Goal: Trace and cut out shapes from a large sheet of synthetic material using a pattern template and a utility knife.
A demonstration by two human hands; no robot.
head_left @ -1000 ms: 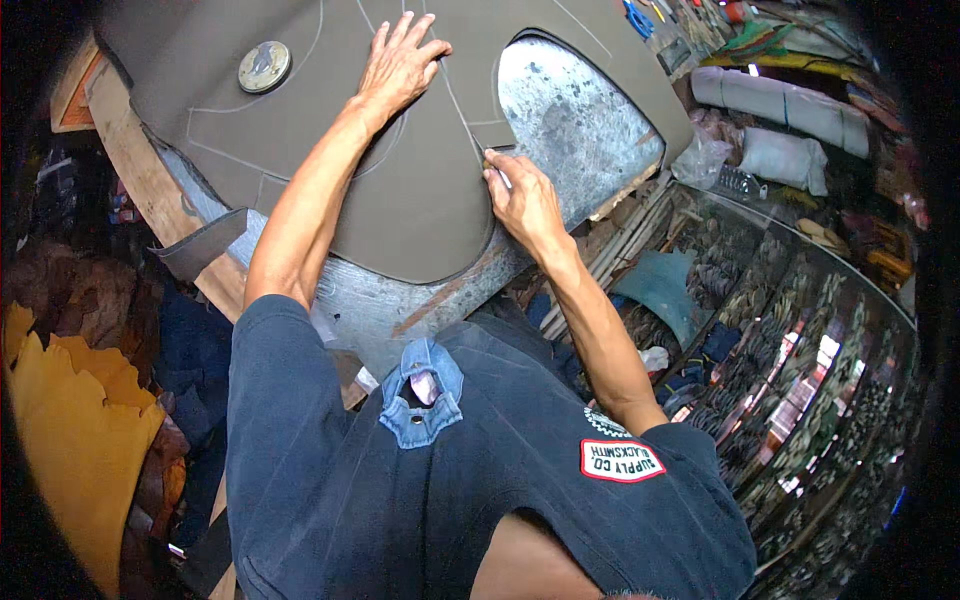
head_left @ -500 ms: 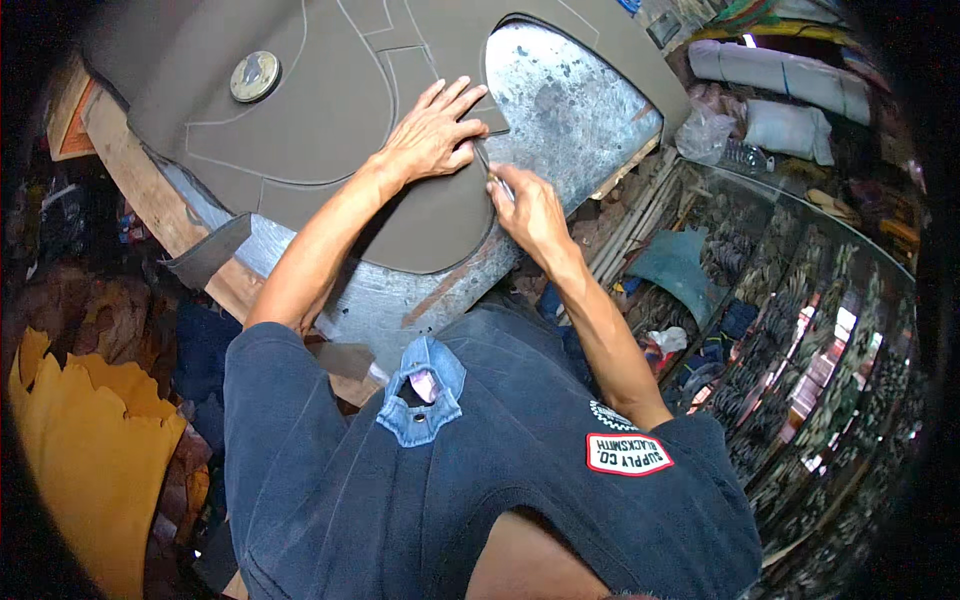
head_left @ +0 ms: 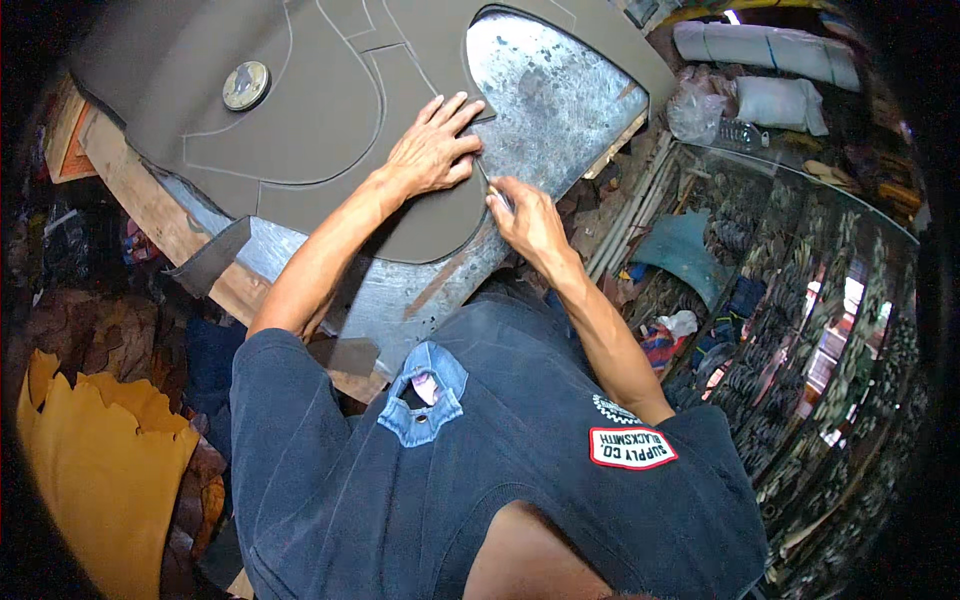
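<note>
A large dark grey-brown sheet, apparently leather (head_left: 310, 110), covers much of the metal-topped table (head_left: 550, 100). Pale outlines of curved shapes are drawn on it. My left hand (head_left: 430, 150) presses down on the sheet with its fingers spread, close to a cut edge. In my right hand (head_left: 530, 225) is a slim knife (head_left: 487, 178), held like a pen, its tip at the sheet's edge just right of my left hand. Below both hands the sheet ends in a rounded edge over the metal. A round metal-topped weight (head_left: 246, 86) sits on the sheet at the left.
A small dark offcut (head_left: 208, 258) hangs at the table's left wooden edge (head_left: 150, 205). Yellow hide (head_left: 105, 470) lies at lower left. On the right stand a glass-topped case (head_left: 800, 350), wrapped white rolls (head_left: 765, 52) and a blue-green piece (head_left: 680, 250).
The whole view has shifted a little, the sheet sitting slightly higher and further left. The knife tip has slid slightly nearer along the cut edge. My left hand keeps pressing the sheet.
</note>
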